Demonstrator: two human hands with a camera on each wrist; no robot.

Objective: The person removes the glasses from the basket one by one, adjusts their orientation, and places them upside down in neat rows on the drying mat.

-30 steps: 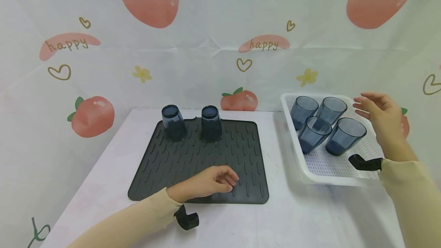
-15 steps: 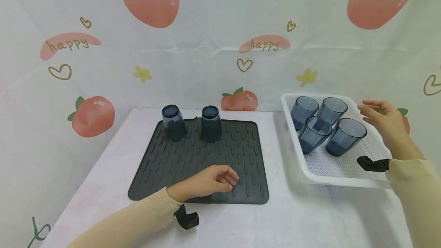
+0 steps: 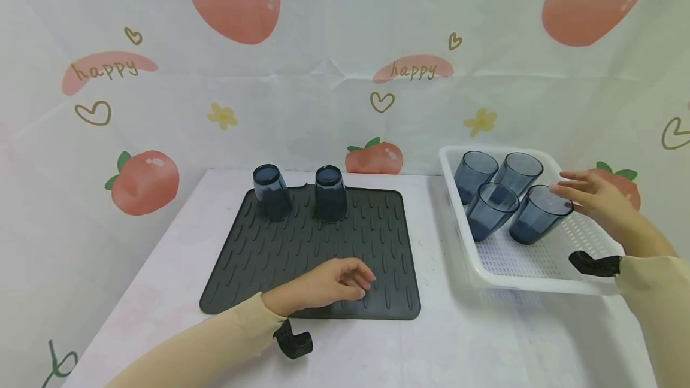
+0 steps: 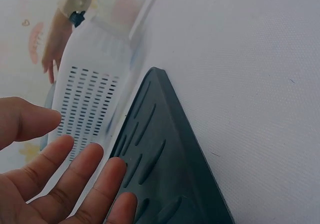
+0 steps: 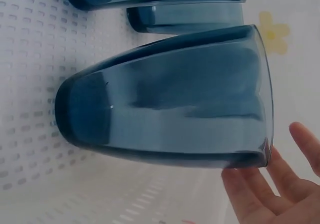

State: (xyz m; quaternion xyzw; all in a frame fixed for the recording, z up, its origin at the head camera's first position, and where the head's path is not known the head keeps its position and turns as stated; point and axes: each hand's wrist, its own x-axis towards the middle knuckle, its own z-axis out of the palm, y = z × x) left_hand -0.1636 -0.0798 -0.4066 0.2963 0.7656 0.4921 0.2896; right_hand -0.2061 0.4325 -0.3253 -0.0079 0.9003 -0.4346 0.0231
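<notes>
My right hand (image 3: 606,208) is at the rim of the front right blue drinking glass (image 3: 530,217), which stands mouth up in the white plastic basket (image 3: 530,284). In the right wrist view, its fingers (image 5: 245,194) are at the outside of the glass near the rim; whether they touch cannot be told. The thumb is apart from the rim. My left hand (image 3: 326,283) hovers over the front of the black drying mat (image 3: 302,256), relaxed and holding nothing. Two upside-down glasses, one at left (image 3: 272,193) and one at right (image 3: 330,194), stand on the mat's back edge.
Several blue glasses, among them a front left one (image 3: 490,211), are grouped in the basket's left part. White table surface (image 3: 439,316) lies between mat and basket. A printed cloth (image 3: 323,47) hangs behind.
My right hand has first drawn right, then come down and in to the front right glass's rim. The left hand stays put, and the glasses have not moved.
</notes>
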